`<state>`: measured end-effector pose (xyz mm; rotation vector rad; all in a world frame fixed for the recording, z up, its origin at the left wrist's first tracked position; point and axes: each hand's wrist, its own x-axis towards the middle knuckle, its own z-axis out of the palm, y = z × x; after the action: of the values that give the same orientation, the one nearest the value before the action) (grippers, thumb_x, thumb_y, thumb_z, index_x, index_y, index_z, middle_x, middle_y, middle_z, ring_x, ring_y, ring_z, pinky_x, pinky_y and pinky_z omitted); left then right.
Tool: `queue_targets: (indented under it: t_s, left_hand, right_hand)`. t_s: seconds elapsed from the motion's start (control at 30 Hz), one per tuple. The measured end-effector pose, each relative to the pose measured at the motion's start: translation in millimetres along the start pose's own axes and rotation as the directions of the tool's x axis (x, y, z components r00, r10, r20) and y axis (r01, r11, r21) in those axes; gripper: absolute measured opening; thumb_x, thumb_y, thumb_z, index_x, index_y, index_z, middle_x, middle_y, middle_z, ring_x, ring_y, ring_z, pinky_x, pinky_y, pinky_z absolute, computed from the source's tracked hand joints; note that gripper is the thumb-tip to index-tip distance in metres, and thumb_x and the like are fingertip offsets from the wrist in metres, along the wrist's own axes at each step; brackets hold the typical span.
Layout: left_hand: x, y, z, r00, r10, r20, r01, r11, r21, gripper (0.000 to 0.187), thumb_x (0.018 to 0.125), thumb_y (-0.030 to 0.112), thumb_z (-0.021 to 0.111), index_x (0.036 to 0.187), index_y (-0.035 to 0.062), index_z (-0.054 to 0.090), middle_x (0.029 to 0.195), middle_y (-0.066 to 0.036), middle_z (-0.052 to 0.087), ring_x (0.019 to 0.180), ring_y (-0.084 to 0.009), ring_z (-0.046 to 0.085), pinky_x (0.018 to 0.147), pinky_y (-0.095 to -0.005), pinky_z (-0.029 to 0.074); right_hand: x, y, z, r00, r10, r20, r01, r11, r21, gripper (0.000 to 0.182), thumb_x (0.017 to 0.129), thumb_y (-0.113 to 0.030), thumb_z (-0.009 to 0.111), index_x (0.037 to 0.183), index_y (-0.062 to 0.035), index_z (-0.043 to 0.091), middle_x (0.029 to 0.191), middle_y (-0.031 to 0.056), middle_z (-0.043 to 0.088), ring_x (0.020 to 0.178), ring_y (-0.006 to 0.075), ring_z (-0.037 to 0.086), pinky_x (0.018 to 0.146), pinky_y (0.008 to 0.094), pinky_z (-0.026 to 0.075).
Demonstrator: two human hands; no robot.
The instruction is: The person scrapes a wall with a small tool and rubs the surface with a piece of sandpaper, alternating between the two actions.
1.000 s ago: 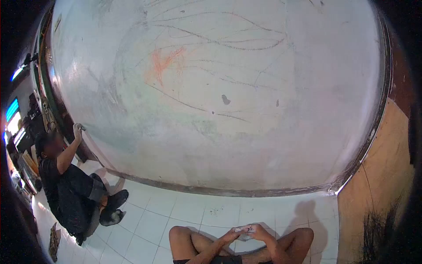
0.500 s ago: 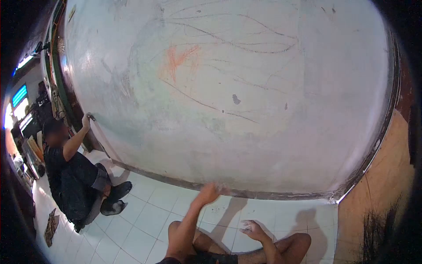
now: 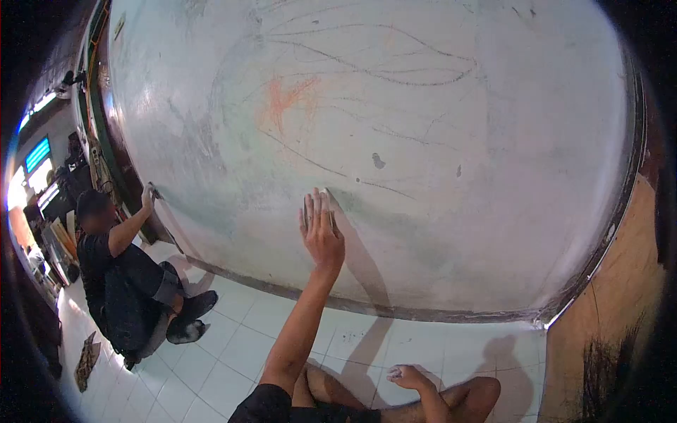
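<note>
The pale wall [image 3: 437, 233] rose directly ahead, its longer side running across the view, and the left hand [image 3: 322, 229] lay against its lower middle part, fingers upward. A dark drawn line [image 3: 303, 153] sloped down to the right just above those fingertips; an orange scribble [image 3: 282, 102] sat farther up and to the left. The left hand was the nearer one, its fingers straight and slightly parted; a dark sliver [image 3: 308, 209] showed between them, though whether it was gripped could not be told. The right hand [image 3: 407, 376], well apart from the wall, was loosely curled beside the right knee [image 3: 485, 389]; its contents could not be made out. Below ran white floor tiles [image 3: 240, 345]; at far left a crouching co-worker [image 3: 127, 275] reached one hand [image 3: 147, 197] to the wall's edge. No brand, label or writing was readable
</note>
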<state>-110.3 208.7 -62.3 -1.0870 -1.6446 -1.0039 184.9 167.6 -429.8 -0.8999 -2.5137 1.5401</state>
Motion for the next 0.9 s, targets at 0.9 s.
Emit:
queue_targets:
  t_s: [0.9]
  left_hand:
    - [14,-21,27,0.996,0.092,-0.003,-0.092,0.996,-0.004,0.043,0.099,0.013,0.036,0.139,0.0016,0.040,0.150,-0.013,0.032,0.141,-0.0350,0.022,0.115,-0.0478,0.013]
  right_hand:
    - [3,-16,-2,0.963,0.016,-0.269,-0.003,0.999,0.048,0.024,0.083,-0.023,0.067,0.095,-0.0017,0.068,0.088,0.0131,0.069,0.082,0.0238,0.066,0.076,0.0342,0.051]
